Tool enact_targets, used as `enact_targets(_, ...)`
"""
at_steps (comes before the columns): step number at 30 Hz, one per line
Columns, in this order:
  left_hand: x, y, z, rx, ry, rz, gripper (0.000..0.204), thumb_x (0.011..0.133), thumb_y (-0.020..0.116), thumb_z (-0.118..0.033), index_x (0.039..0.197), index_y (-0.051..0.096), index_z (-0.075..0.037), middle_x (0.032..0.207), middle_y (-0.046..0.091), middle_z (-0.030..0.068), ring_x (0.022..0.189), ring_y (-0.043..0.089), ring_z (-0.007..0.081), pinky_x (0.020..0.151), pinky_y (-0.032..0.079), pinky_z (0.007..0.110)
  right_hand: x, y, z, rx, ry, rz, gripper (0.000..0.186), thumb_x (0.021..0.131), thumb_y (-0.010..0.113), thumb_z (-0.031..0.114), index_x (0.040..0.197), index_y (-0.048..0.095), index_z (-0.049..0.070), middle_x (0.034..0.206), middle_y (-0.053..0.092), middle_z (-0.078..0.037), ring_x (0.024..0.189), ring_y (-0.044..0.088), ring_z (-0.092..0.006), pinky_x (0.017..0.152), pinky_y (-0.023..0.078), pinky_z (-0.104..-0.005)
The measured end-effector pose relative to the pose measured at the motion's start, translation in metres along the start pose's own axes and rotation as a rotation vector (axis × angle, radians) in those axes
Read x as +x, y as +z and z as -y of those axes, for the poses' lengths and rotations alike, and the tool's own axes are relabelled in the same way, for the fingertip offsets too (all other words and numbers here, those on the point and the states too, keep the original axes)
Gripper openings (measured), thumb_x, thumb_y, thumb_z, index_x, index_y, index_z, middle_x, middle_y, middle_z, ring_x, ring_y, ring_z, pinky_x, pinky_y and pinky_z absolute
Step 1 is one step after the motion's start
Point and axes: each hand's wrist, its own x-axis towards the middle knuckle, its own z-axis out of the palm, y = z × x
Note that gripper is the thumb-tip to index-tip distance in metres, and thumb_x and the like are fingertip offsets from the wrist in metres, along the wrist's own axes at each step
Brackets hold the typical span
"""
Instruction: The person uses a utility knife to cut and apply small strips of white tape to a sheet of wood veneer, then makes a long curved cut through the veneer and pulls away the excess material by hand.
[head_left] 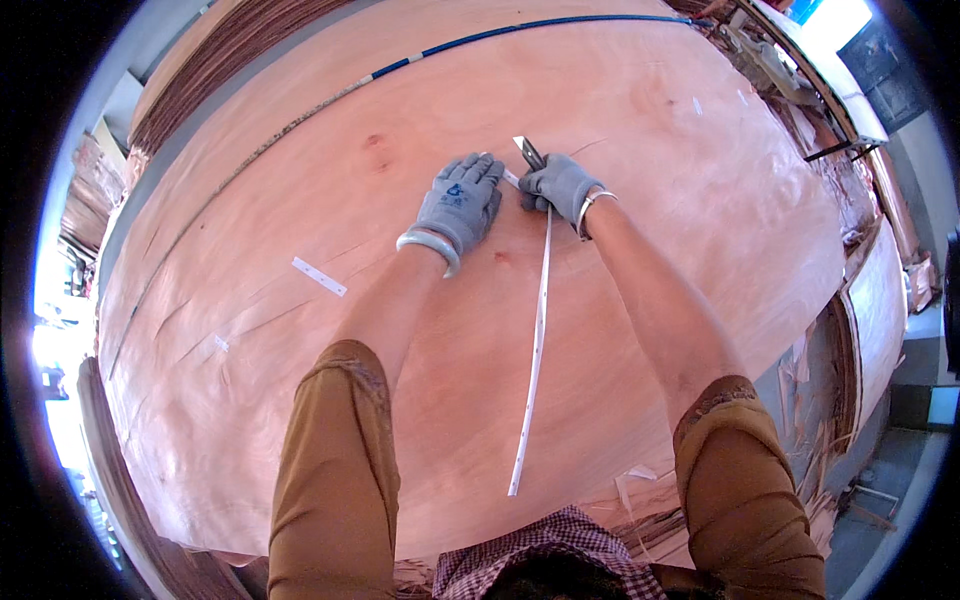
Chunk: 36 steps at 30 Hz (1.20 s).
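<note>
A large pinkish wood veneer sheet (650,230) lies beneath both hands. My left hand (458,205), in a grey glove, rests flat on it, fingertips beside a short piece of white tape (511,178). Just to the right, my gloved right hand (556,188) grips a dark cutter-like tool (530,152) with a pale tip. A long white perforated tape strip (540,330) runs from under that hand toward the near edge. A separate short strip (318,275) lies on the sheet left of my left forearm.
A long blue-and-speckled rod (450,47) curves across the far part of the sheet. Stacked veneer (210,50) stands beyond at the upper left. A metal rack with scraps (820,95) borders the upper right, and torn veneer pieces (640,490) lie along the lower right edge.
</note>
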Motion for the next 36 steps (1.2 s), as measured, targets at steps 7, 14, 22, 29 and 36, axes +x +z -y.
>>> enact_targets(7, 0.015, -0.028, -0.030, 0.045, 0.057, 0.244, 0.048, 0.087, 0.047, -0.040, 0.130, 0.045, -0.020, 0.138, 0.034, 0.0191, 0.128, 0.031, 0.0346, 0.107, 0.024, 0.042, 0.003, -0.015, 0.001, -0.451, 0.038, -0.094, 0.020, 0.076, 0.062, 0.018, 0.075, 0.062, -0.002, 0.064, 0.063, -0.012, 0.062, 0.065, -0.0190, 0.054, 0.049, -0.0314)
enact_targets(14, -0.016, -0.048, -0.010, 0.062, 0.057, 0.224, 0.045, 0.082, 0.055, -0.039, 0.125, 0.051, -0.027, 0.132, 0.039, 0.0210, 0.122, 0.038, 0.0369, 0.102, 0.031, 0.043, -0.033, -0.004, -0.031, 0.170, -0.051, 0.144, 0.017, 0.079, 0.060, 0.011, 0.083, 0.061, -0.006, 0.062, 0.058, -0.005, 0.052, 0.054, -0.0121, 0.047, 0.043, -0.0259)
enact_targets(22, -0.031, -0.052, -0.061, 0.020, -0.058, -0.045, 0.035, 0.077, 0.058, -0.029, 0.108, 0.059, -0.013, 0.120, 0.052, 0.0142, 0.114, 0.046, 0.0308, 0.091, 0.040, 0.042, -0.134, 0.026, 0.039, 0.196, -0.200, 0.219, 0.018, 0.083, 0.059, 0.018, 0.089, 0.055, 0.001, 0.068, 0.058, -0.006, 0.052, 0.054, -0.0100, 0.046, 0.044, -0.0217)
enact_targets(29, -0.294, -0.130, -0.002, -0.019, -0.180, -0.118, 0.041, 0.083, 0.050, -0.024, 0.122, 0.050, -0.011, 0.128, 0.045, 0.0168, 0.120, 0.040, 0.0342, 0.099, 0.032, 0.047, -0.192, 0.072, 0.098, 0.144, -0.243, 0.400, 0.028, 0.084, 0.058, 0.018, 0.103, 0.051, -0.001, 0.076, 0.059, -0.008, 0.059, 0.055, -0.0104, 0.052, 0.046, -0.0220)
enact_targets(36, -0.564, -0.255, 0.103, 0.433, -0.820, 0.016, 0.046, 0.086, 0.050, -0.034, 0.126, 0.048, -0.012, 0.136, 0.038, 0.0137, 0.128, 0.032, 0.0325, 0.106, 0.021, 0.046, -0.226, 0.219, 0.174, 0.062, -0.387, 0.526, 0.034, 0.085, 0.059, 0.023, 0.107, 0.050, -0.001, 0.079, 0.060, -0.009, 0.062, 0.057, -0.0114, 0.056, 0.047, -0.0226)
